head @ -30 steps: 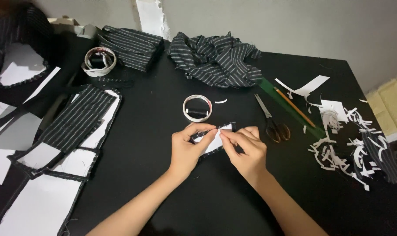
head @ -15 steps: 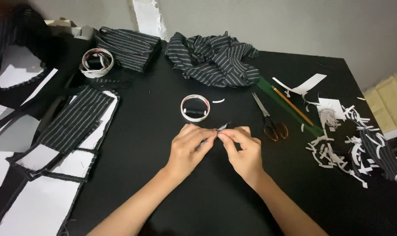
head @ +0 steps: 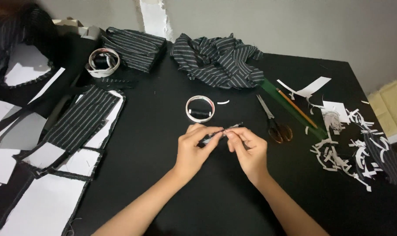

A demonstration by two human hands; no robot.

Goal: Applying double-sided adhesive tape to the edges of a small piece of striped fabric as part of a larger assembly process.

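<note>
Pinching a small, narrow strip of black pinstriped fabric [head: 216,134] between them, the left hand [head: 195,146] and right hand [head: 247,148] meet above the black table [head: 163,144], fingers closed on it, just below a white tape ring [head: 200,108] and left of orange-handled scissors [head: 275,124].

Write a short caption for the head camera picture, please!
Two hands, left hand and right hand, pinch a small dark strip over a black table near scissors.
</note>
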